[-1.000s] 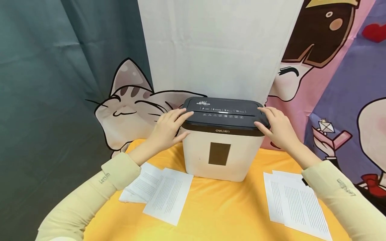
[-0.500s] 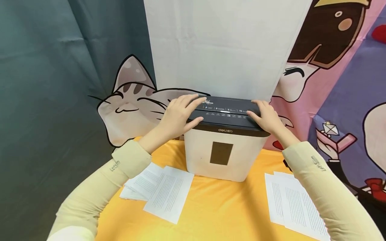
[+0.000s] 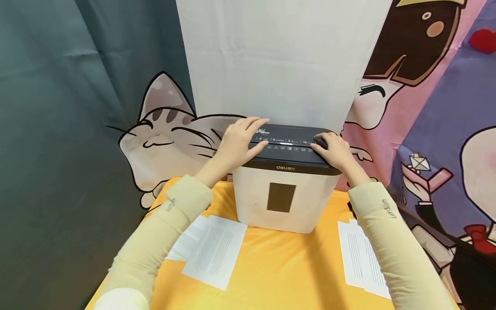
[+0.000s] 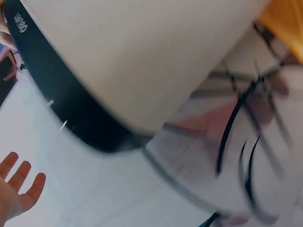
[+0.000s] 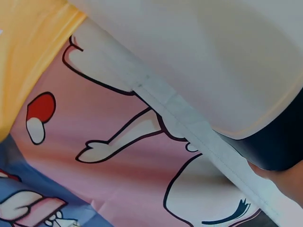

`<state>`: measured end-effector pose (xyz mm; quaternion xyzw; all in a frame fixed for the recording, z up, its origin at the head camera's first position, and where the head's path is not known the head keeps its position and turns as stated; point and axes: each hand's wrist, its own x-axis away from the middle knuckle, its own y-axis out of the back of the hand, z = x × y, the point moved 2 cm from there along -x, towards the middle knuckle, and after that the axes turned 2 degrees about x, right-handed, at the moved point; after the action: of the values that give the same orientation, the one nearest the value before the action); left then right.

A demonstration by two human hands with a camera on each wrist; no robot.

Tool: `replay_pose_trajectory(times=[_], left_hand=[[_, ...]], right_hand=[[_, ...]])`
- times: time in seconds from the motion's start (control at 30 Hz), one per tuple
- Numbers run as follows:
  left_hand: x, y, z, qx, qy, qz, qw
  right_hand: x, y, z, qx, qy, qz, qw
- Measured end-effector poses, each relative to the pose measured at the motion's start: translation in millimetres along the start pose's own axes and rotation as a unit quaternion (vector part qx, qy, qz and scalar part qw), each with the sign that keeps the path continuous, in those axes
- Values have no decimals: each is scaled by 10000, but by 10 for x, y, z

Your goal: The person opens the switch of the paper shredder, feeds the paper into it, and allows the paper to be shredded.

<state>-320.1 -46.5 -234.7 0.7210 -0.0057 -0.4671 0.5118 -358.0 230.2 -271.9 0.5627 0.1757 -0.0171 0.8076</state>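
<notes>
A paper shredder (image 3: 286, 198) with a white bin and a dark lid (image 3: 288, 146) stands upright on the yellow cloth. My left hand (image 3: 238, 140) hovers over the left end of the lid, its fingers extended. In the left wrist view that hand (image 4: 19, 191) shows spread fingers apart from the lid (image 4: 61, 99). At the lid's right end is my right hand (image 3: 335, 148), thumb and fingers spread over the top, with a dark patch between them. In the right wrist view it (image 5: 281, 179) touches the lid's edge; its fingertips are hidden there.
Printed sheets (image 3: 215, 252) lie on the yellow cloth (image 3: 279, 267) at front left, and more sheets (image 3: 354, 254) lie at front right, partly behind the right sleeve. A curtain (image 3: 283, 56) and cartoon-printed fabric (image 3: 166, 133) hang right behind the shredder.
Both hands have moved inward over the lid, the left one rightward and upward, the right one leftward. The shredder and the sheets stay in place.
</notes>
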Motion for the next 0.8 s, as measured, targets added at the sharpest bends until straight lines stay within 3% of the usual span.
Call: replay_pose_trajectory(times=[0.17, 0.27, 0.43, 0.63, 0.8], left_hand=[[-113, -243, 58, -172, 295, 271, 9990], [-176, -339, 80, -629, 227, 476, 9966], [-266, -473, 125, -1386, 230, 964, 9854], [-327, -609, 217, -1210, 827, 1369, 9797], [-353, -665, 275, -946, 983, 1771, 9747]], right_hand=[[6, 7, 7, 25, -73, 20, 10000], [9, 10, 19, -5, -69, 32, 10000], [21, 25, 26, -66, -80, 117, 9999], [24, 30, 19, -34, -99, 50, 9999], [10, 31, 18, -59, -113, 32, 9999]])
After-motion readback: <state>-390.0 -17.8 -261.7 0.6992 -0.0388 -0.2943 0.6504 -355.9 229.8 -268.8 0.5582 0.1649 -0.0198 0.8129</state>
